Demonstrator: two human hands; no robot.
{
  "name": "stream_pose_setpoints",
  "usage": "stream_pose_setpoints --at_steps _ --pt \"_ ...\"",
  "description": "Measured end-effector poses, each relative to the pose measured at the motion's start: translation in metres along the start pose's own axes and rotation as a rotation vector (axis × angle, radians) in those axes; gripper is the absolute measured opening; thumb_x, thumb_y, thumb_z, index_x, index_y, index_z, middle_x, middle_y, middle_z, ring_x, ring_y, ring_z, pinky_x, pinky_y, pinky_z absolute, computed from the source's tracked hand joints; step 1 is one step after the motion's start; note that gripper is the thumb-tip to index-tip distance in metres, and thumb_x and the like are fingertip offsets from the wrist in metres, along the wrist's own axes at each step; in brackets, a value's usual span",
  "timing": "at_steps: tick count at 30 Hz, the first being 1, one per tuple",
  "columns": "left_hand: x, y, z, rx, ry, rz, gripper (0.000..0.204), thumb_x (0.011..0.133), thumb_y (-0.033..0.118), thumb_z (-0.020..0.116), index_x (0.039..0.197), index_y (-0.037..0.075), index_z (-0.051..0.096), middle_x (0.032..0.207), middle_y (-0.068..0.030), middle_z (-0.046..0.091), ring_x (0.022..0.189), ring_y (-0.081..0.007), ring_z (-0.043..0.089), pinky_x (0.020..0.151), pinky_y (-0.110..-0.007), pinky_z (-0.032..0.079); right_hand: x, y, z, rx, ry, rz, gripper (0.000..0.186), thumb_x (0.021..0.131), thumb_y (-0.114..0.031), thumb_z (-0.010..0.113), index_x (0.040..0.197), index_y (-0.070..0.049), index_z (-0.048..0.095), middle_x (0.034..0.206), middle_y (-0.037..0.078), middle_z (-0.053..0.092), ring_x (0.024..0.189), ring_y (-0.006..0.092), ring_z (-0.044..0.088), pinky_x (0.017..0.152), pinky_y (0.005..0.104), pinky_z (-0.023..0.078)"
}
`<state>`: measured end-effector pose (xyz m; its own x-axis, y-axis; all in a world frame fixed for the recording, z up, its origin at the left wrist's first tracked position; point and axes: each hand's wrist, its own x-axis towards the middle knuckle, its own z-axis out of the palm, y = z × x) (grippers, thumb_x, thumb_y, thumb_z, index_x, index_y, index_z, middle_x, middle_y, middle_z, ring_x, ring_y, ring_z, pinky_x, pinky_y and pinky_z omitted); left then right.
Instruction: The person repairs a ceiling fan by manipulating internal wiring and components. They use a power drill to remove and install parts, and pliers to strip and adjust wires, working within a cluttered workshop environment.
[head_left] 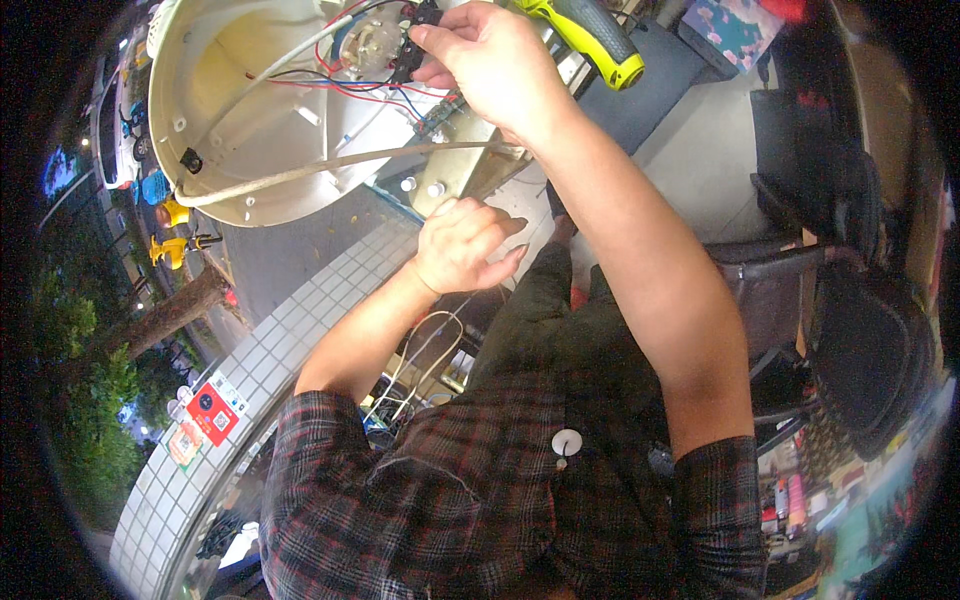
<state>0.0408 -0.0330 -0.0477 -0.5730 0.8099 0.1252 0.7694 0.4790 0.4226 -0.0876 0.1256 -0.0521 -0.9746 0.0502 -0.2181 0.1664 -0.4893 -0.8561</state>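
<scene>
A large cream plastic housing [250, 190] lies with its open inside facing up at the top left. Red, blue and black wires run across it to a round clear-and-metal part [370, 48]. My right hand [490, 65] pinches a small black plastic part [410, 45] at the housing's right edge. Below it sits a green circuit strip [437, 115]. Under the pale cable [330, 172] that crosses the housing, my left hand [470, 245] is curled into a loose fist, with no object visible in it. Its palm is hidden.
A yellow-green and grey tool handle [600, 45] lies right of my right hand. Left of my body runs a white tiled ledge [290, 310] bearing a red printed card [214, 408]. A dark chair [775, 300] stands to the right. Looped cables [430, 350] hang below my left hand.
</scene>
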Motion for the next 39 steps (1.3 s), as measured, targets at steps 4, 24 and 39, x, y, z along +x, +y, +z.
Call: stream_pose_setpoints --at_steps 4,24,39 --pt "-0.005 -0.004 0.004 -0.015 0.020 0.008 0.027 0.065 0.023 0.083 0.086 0.014 0.070 0.085 0.0007 0.063 0.070 -0.0192 0.057 0.062 -0.033 0.045 0.004 0.003 0.001 0.011 0.008 -0.001 0.032 0.094 -0.018 0.073 0.102 0.011 0.064 0.083 0.017 0.073 0.069 0.0210 0.075 0.058 0.0301 0.058" --pt "0.002 -0.002 0.002 -0.045 0.008 0.019 0.028 0.070 0.020 0.081 0.096 0.012 0.073 0.085 -0.0013 0.065 0.070 -0.0200 0.058 0.062 -0.033 0.045 0.003 0.000 -0.004 -0.051 -0.048 0.030 0.027 0.095 -0.018 0.069 0.099 0.009 0.067 0.082 0.015 0.073 0.073 0.0190 0.074 0.066 0.0288 0.059" --pt "0.004 0.000 -0.001 -0.033 0.015 0.012 0.026 0.071 0.020 0.080 0.095 0.012 0.074 0.083 -0.0009 0.065 0.068 -0.0196 0.057 0.061 -0.033 0.044 0.000 -0.024 -0.008 -0.034 -0.086 0.131 0.024 0.100 -0.016 0.063 0.101 0.008 0.068 0.076 0.010 0.070 0.067 0.0146 0.067 0.065 0.0273 0.055"
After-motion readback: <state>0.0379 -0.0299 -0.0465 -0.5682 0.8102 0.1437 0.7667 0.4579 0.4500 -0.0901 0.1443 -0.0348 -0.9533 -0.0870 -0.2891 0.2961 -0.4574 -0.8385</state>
